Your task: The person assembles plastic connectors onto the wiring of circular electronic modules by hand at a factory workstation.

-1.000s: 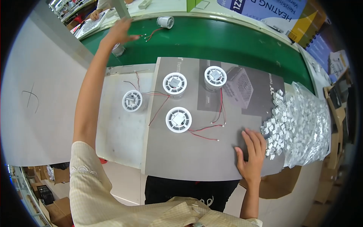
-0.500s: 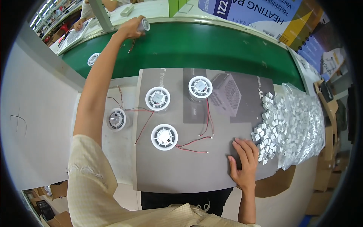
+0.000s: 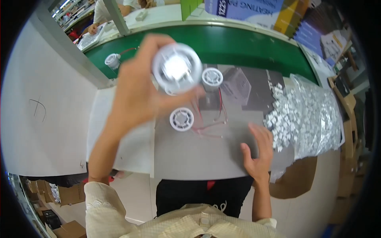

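Observation:
My left hand (image 3: 137, 93) is raised close to the camera and holds a round white fan-like part (image 3: 177, 68) by its rim, blurred by motion. Below it on the grey mat (image 3: 190, 154) lie two more white round parts (image 3: 181, 119) (image 3: 212, 77) with thin red wires (image 3: 208, 129). My right hand (image 3: 260, 152) rests flat on the mat, fingers spread, beside a heap of small clear-wrapped white pieces (image 3: 305, 115).
A green conveyor belt (image 3: 238, 45) runs across the back, with another white round part (image 3: 112, 60) on its left end. A white sheet (image 3: 119, 142) lies left of the mat. Cardboard boxes (image 3: 345, 103) stand at the right. Another person works at the far upper left.
My left hand reached out to the belt, took a white round part and pulled it back up toward the camera. My right hand stayed on the mat.

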### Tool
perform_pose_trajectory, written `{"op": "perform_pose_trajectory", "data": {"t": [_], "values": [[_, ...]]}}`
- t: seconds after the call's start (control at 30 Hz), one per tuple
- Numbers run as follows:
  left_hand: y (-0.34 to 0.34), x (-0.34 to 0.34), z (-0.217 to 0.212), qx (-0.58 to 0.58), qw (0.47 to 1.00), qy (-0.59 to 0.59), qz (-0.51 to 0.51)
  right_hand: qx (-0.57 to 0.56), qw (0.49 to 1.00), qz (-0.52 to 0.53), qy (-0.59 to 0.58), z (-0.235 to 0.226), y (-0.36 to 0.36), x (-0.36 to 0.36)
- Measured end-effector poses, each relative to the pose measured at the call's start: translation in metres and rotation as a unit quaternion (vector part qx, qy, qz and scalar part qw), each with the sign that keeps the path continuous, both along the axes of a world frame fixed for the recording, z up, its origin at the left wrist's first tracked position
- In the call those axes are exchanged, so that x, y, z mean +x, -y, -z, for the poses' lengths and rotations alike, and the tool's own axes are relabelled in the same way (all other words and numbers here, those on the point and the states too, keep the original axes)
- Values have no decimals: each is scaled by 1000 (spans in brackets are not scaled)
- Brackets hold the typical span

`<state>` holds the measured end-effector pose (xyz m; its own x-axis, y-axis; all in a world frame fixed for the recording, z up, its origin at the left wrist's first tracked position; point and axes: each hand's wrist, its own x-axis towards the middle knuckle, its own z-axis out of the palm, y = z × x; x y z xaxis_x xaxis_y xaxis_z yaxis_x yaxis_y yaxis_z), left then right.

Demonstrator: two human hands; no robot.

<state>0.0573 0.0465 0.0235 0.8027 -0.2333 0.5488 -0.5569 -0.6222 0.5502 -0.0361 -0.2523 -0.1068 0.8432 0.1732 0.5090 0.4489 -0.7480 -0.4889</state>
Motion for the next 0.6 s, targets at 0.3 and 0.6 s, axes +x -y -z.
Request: {"op": "perform_pose_trajectory", "data": {"t": [0.3,0.6], "values": [[47,-103,85,-86,978,-170,-88,338,888,-46,-308,-36,-74,-28],[52,-139,131,-25,957,-180,-225,253,927,-62,-269,-7,-69,-46]]}}
